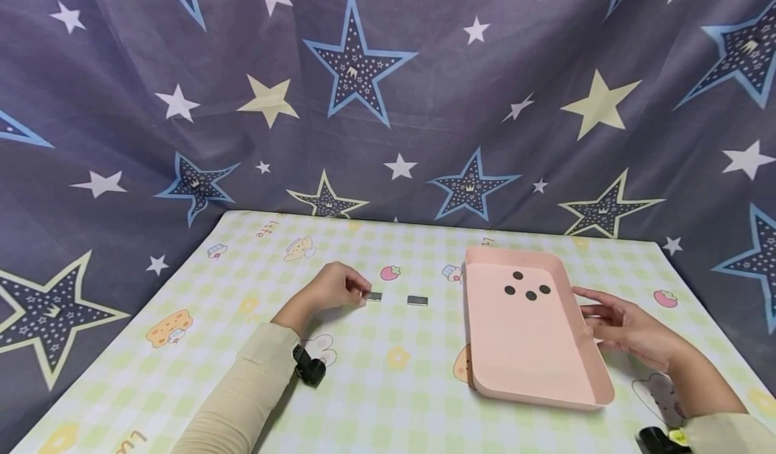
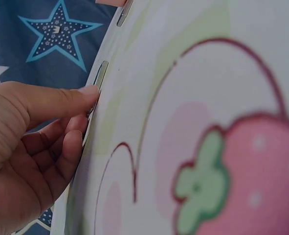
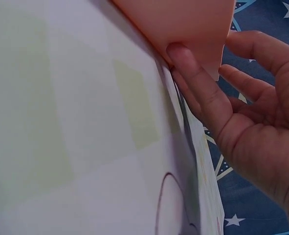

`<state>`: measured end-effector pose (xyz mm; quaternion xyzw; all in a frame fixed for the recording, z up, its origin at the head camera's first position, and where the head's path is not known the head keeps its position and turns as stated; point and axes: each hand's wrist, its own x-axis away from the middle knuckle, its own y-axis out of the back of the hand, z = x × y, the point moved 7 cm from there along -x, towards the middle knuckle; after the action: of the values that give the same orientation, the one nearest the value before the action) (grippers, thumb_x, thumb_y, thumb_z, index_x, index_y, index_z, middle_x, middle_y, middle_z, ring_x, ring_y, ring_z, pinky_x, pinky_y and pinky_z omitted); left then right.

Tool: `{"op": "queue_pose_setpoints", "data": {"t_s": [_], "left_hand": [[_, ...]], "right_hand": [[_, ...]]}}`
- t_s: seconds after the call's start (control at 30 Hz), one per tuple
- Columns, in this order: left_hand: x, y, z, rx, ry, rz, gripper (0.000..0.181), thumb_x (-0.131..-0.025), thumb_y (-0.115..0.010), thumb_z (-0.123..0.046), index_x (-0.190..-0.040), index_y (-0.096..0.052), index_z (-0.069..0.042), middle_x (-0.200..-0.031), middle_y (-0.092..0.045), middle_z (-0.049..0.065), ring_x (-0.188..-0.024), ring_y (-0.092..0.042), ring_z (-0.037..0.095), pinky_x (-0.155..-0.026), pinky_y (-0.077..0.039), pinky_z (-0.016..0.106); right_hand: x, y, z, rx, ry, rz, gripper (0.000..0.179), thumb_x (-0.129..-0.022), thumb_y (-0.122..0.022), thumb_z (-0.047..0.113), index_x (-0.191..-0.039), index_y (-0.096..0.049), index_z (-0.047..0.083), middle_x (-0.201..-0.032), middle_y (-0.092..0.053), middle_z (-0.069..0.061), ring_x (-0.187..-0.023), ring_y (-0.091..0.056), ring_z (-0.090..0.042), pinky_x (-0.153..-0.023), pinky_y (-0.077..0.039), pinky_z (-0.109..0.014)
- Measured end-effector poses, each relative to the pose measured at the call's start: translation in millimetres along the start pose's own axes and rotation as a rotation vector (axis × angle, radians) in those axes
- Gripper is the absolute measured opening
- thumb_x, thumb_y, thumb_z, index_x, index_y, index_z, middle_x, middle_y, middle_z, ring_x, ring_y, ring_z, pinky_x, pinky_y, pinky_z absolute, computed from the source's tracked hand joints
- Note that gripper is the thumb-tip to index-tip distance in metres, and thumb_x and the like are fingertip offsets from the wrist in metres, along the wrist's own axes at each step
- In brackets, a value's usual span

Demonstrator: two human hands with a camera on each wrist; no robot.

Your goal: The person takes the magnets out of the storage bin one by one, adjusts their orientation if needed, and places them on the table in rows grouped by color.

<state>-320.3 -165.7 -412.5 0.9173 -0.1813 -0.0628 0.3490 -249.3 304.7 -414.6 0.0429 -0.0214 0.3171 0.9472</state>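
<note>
My left hand (image 1: 339,285) pinches one end of a small flat dark rectangular piece (image 1: 374,297) with a silvery edge, low at the tabletop. Thumb and index fingertip meet at that piece (image 2: 103,73) in the left wrist view, the other fingers loosely bent. A second, similar rectangular piece (image 1: 417,300) lies just to its right. My right hand (image 1: 630,329) touches the right outer wall of a shallow pink tray (image 1: 521,366) with extended fingers. Several black discs (image 1: 531,296) lie grouped in the tray's far half. In the right wrist view, fingertips of the right hand (image 3: 256,112) rest against the pink wall.
A green-and-white checked cloth (image 1: 388,400) with cartoon prints covers the table. Behind it hangs a dark curtain (image 1: 424,117) patterned with stars. The tray's raised rim stands between the rectangular pieces and my right hand.
</note>
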Motion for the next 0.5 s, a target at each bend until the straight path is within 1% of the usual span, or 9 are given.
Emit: {"op": "queue_pose_setpoints", "data": {"t_s": [0.1, 0.33, 0.5], "left_hand": [[0.0, 0.4, -1.4, 0.012, -0.008, -0.003, 0.024, -0.073, -0.082, 0.001, -0.096, -0.077, -0.005, -0.077, -0.068, 0.001, -0.069, -0.057, 0.013, -0.065, -0.049, 0.029], [0.1, 5.2, -4.8, 0.033, 0.002, -0.024, 0.026, -0.073, -0.084, -0.003, -0.098, -0.076, -0.004, -0.09, -0.072, 0.004, -0.077, -0.064, 0.015, -0.07, -0.054, 0.03], [1.1, 8.7, -10.0, 0.043, -0.02, -0.028, 0.025, -0.076, -0.082, -0.002, -0.1, -0.075, -0.001, -0.094, -0.072, 0.009, -0.079, -0.068, 0.016, -0.072, -0.055, 0.03]], "right_hand": [[0.2, 0.0, -0.3, -0.002, -0.001, -0.003, 0.062, -0.1, -0.047, -0.003, -0.155, -0.029, 0.021, -0.13, -0.057, 0.005, -0.114, -0.061, -0.015, -0.087, -0.054, -0.041], [1.0, -1.1, 1.1, -0.008, -0.007, 0.001, 0.062, -0.1, -0.046, -0.003, -0.154, -0.03, 0.023, -0.13, -0.056, 0.003, -0.115, -0.06, -0.016, -0.087, -0.054, -0.041], [0.9, -2.0, 2.7, -0.017, -0.003, 0.005, 0.062, -0.1, -0.047, -0.003, -0.154, -0.029, 0.022, -0.131, -0.056, 0.002, -0.115, -0.06, -0.016, -0.087, -0.054, -0.041]]}}
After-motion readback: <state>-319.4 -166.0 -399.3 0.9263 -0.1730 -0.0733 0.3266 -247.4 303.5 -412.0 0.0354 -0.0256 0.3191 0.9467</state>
